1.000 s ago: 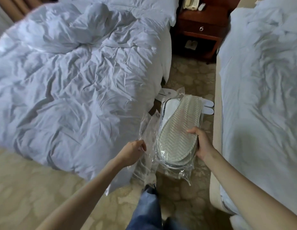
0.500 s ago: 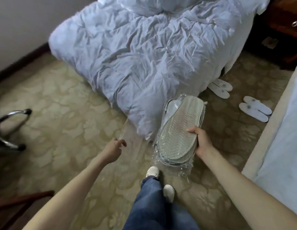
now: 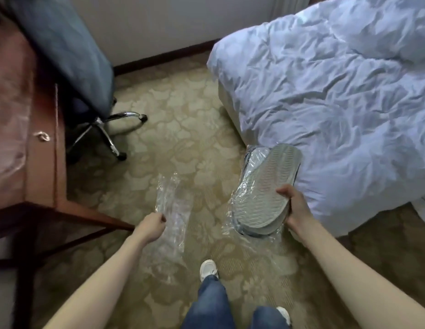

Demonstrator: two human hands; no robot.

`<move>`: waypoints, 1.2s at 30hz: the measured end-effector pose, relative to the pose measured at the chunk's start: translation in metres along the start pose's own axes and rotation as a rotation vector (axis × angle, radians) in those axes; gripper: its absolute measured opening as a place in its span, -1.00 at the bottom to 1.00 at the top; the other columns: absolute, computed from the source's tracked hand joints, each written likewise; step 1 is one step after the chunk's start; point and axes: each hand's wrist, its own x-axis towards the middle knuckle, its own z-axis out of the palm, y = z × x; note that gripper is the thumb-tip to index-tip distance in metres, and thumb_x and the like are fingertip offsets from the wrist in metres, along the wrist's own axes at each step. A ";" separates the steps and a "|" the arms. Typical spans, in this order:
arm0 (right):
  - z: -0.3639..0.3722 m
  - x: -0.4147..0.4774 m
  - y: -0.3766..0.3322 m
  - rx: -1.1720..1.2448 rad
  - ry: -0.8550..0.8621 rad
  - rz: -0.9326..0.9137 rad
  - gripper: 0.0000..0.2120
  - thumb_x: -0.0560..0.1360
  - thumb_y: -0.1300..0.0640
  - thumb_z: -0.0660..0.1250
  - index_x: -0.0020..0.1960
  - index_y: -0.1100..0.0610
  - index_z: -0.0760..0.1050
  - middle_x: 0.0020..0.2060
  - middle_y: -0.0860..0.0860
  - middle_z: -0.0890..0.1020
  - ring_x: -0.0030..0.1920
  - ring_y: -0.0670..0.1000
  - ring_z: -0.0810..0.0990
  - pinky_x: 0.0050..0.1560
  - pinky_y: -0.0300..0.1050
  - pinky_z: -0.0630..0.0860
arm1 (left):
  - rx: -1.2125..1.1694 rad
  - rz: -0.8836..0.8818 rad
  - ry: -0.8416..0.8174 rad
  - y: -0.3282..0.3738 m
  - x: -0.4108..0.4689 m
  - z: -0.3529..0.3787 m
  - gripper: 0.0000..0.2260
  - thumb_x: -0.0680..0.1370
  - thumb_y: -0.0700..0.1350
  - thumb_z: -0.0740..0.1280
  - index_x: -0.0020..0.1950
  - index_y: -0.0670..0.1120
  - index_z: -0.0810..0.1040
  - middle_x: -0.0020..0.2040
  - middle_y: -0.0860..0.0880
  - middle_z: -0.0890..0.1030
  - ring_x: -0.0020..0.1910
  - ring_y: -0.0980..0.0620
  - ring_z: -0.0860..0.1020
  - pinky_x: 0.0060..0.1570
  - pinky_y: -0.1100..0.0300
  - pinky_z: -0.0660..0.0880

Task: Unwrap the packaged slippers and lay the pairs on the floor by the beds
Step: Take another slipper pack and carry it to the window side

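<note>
Open carpet (image 3: 183, 119) runs between the wooden desk (image 3: 40, 162) and office chair (image 3: 88, 91) on the left and the bed (image 3: 337, 103) on the right. The chair's chrome legs (image 3: 111, 131) jut into that lane. Nearer, a loose plastic wrapper (image 3: 173, 210) and the person's shoes (image 3: 207, 269) take up floor.

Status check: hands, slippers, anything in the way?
Left hand pinching empty plastic wrapper. Right hand holding wrapped slippers, soles up. Chair base left, bed right; carpet ahead open.
</note>
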 end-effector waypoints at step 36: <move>0.430 0.477 -0.166 -0.272 -0.299 0.242 -0.51 0.16 0.25 0.36 0.09 0.30 0.59 -0.04 0.23 0.66 -0.02 0.21 0.65 0.15 0.17 0.55 | -0.925 -0.040 -0.029 0.092 0.437 -0.365 -0.69 0.64 0.06 0.09 0.23 -0.05 0.50 0.17 -0.02 0.59 0.05 0.06 0.56 0.10 0.11 0.45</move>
